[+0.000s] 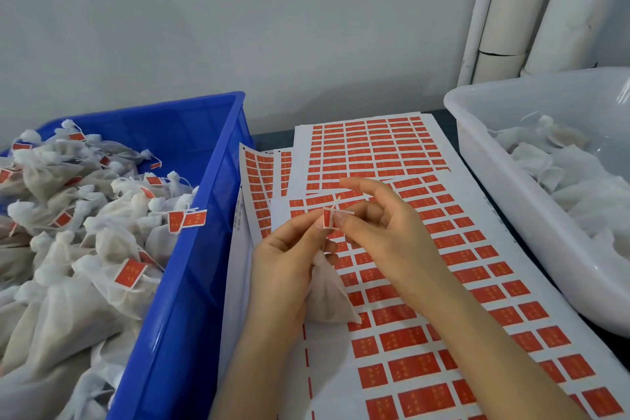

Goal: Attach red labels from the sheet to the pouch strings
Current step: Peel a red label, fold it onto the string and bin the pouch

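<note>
Over the label sheets, both my hands meet on one small red label (328, 217) folded round the white strings (337, 204) of a pouch. My left hand (289, 262) pinches the label from the left, and the white mesh pouch (329, 297) hangs below it against the palm. My right hand (378, 225) pinches the label's right side with thumb and middle finger, its index finger stretched out above. The top sheet of red labels (443, 314) lies flat under both hands, with several left-hand spots bare.
A blue crate (191, 276) at the left holds many white pouches with red labels on their strings. A white tub (511, 201) at the right holds unlabelled pouches. More label sheets (368, 147) lie fanned behind. White pipes (511, 10) stand at the back right.
</note>
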Available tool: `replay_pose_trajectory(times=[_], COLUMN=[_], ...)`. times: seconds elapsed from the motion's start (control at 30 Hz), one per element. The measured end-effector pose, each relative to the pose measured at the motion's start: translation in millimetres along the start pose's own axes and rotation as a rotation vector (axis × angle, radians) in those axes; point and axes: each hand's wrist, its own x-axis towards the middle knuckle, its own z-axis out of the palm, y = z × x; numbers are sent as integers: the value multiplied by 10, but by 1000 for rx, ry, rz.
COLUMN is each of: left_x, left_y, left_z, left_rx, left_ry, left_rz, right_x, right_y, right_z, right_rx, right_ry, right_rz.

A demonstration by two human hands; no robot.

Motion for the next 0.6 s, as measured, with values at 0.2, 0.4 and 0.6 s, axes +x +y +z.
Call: replay_pose_trajectory(times=[0.2,0.4,0.6], left_x=[-7,-16,-12], left_y=[8,12,-10], left_z=[3,6,9], left_rx=[-11,-16,31], left_ry=[-20,-31,-48], left_rz=[8,13,39], right_x=[-4,-7,-9], right_y=[0,-9,-18], right_z=[10,12,23], right_rx=[23,33,50], right_ry=[2,4,15], right_rz=[0,-3,4])
